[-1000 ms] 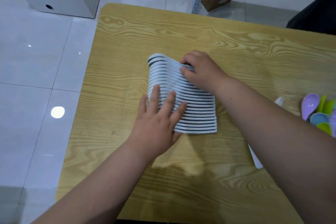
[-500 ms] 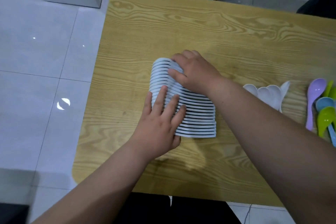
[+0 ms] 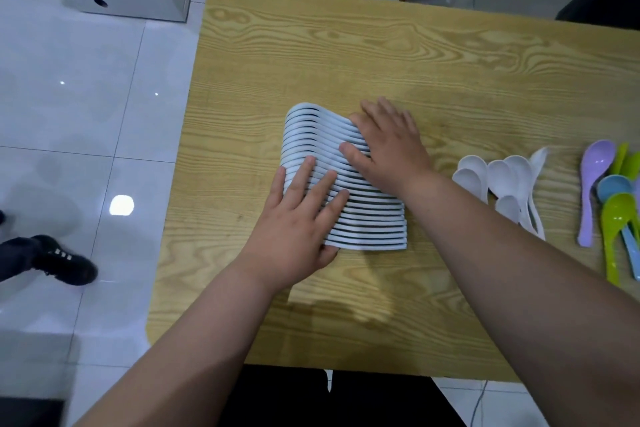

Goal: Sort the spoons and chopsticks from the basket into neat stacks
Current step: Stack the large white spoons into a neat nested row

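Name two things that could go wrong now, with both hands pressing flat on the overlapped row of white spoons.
1. The overlapped row of white plastic spoons already bends along its length; uneven pressure from the left hand and right hand could fan it out.
2. The loose white spoons lie close beside the right forearm; a sweep could knock them into the coloured plastic spoons, mixing groups.

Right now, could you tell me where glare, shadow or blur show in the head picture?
Head view throughout: a bright glare spot on the floor tiles; a soft shadow on the table beside the white spoons; wide-angle bends the table's edges; spoons look sharp.
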Demonstrator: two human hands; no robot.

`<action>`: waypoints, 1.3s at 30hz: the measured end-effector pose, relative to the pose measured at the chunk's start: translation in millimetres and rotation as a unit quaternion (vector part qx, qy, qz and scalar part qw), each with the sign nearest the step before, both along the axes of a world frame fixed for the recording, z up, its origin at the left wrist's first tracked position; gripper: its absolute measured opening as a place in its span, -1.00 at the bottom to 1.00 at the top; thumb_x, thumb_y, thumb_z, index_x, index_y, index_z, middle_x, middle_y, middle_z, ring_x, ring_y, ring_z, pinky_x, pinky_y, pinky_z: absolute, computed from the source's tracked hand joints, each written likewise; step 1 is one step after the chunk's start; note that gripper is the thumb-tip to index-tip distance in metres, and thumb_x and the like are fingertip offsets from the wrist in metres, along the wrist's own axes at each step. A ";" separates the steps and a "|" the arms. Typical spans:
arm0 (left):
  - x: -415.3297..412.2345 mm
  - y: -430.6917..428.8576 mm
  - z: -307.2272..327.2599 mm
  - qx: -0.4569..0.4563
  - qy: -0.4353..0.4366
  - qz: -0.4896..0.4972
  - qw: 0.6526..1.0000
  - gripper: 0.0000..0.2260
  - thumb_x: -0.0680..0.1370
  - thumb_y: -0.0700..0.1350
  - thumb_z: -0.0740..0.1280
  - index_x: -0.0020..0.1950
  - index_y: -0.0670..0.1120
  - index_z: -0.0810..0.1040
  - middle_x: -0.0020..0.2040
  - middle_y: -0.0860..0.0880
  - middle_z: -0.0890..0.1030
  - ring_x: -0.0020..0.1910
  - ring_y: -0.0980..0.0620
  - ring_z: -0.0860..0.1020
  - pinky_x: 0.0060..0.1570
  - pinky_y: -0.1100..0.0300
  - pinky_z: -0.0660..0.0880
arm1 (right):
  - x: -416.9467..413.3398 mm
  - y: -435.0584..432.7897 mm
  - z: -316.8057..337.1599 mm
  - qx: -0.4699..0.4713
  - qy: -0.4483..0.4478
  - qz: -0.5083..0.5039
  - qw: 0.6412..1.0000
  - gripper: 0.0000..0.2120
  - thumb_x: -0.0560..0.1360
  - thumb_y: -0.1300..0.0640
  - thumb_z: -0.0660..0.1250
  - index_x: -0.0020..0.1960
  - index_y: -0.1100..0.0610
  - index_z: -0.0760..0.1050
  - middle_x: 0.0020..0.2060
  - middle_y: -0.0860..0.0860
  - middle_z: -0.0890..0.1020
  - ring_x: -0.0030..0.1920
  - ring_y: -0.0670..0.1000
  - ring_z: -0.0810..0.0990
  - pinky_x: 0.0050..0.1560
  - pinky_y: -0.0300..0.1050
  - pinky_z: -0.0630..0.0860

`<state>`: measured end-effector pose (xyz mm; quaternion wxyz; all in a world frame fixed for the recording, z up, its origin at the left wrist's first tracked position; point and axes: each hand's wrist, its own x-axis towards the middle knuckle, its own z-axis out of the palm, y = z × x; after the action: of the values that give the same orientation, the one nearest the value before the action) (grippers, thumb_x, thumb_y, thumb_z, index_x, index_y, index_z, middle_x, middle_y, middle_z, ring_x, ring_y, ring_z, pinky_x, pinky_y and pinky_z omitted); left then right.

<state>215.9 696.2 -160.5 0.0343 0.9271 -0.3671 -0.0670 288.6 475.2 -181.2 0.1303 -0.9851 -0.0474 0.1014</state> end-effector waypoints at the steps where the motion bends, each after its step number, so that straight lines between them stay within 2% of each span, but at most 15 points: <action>1: 0.6 1.1 -0.7 0.002 -0.003 -0.005 1.000 -0.26 0.43 0.22 0.41 0.53 -0.07 0.36 0.56 -0.15 0.29 0.59 -0.32 0.04 0.47 -0.40 0.04 | -0.4 -1.6 -0.3 0.005 0.002 0.001 1.000 -0.30 0.51 -0.38 -0.10 0.49 -0.03 0.28 0.59 0.01 0.20 0.61 0.09 0.00 0.56 0.22 -0.08; 9: 0.2 3.3 -4.2 0.002 -0.014 -0.020 1.000 -0.24 0.47 0.22 0.41 0.56 -0.11 0.29 0.60 -0.18 0.20 0.59 -0.33 -0.04 0.47 -0.41 -0.04 | 2.8 -4.2 0.1 0.006 -0.006 0.033 0.999 -0.32 0.52 -0.34 -0.07 0.49 0.02 0.29 0.56 0.09 0.25 0.60 0.11 0.06 0.54 0.23 0.00; 16: 1.0 4.0 -5.0 -0.010 -0.008 -0.023 1.000 -0.24 0.47 0.20 0.42 0.56 -0.12 0.29 0.60 -0.18 0.18 0.60 -0.30 -0.06 0.48 -0.38 -0.11 | 1.7 -6.0 2.9 0.002 -0.005 0.058 0.998 -0.34 0.56 -0.32 -0.02 0.55 0.01 0.20 0.57 -0.01 0.23 0.61 0.08 0.04 0.54 0.26 -0.02; 21: -2.0 -0.3 -1.1 -0.022 -0.006 -0.004 1.000 -0.28 0.43 0.19 0.37 0.53 -0.09 0.37 0.58 -0.10 0.28 0.60 -0.24 0.08 0.47 -0.39 0.02 | -6.8 -1.9 2.5 -0.016 0.025 0.012 0.999 -0.32 0.59 -0.34 -0.06 0.62 -0.06 -0.01 0.62 -0.01 0.09 0.62 0.09 -0.08 0.56 0.28 -0.12; 27: -1.9 -0.5 -0.5 -0.010 -0.007 -0.005 1.000 -0.23 0.40 0.27 0.35 0.53 -0.07 0.36 0.58 -0.13 0.27 0.60 -0.22 0.09 0.48 -0.37 0.03 | -8.5 -1.3 4.9 0.003 0.030 0.000 1.000 -0.26 0.52 -0.37 -0.11 0.62 -0.05 0.04 0.62 0.00 0.11 0.62 0.06 -0.05 0.56 0.26 -0.11; 39: 0.9 -2.0 5.0 -0.018 -0.019 -0.024 0.999 -0.28 0.43 0.30 0.33 0.49 -0.07 0.42 0.52 -0.20 0.36 0.55 -0.27 0.22 0.48 -0.33 0.10 | -5.1 -10.3 14.9 0.008 0.040 -0.010 0.999 -0.20 0.51 -0.37 0.00 0.63 0.01 0.05 0.60 0.03 0.17 0.60 0.07 0.06 0.56 0.10 0.02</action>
<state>216.8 694.3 -155.5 0.0420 0.9186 -0.3906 -0.0437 283.4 464.9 -166.3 0.1415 -0.9796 -0.0332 0.1391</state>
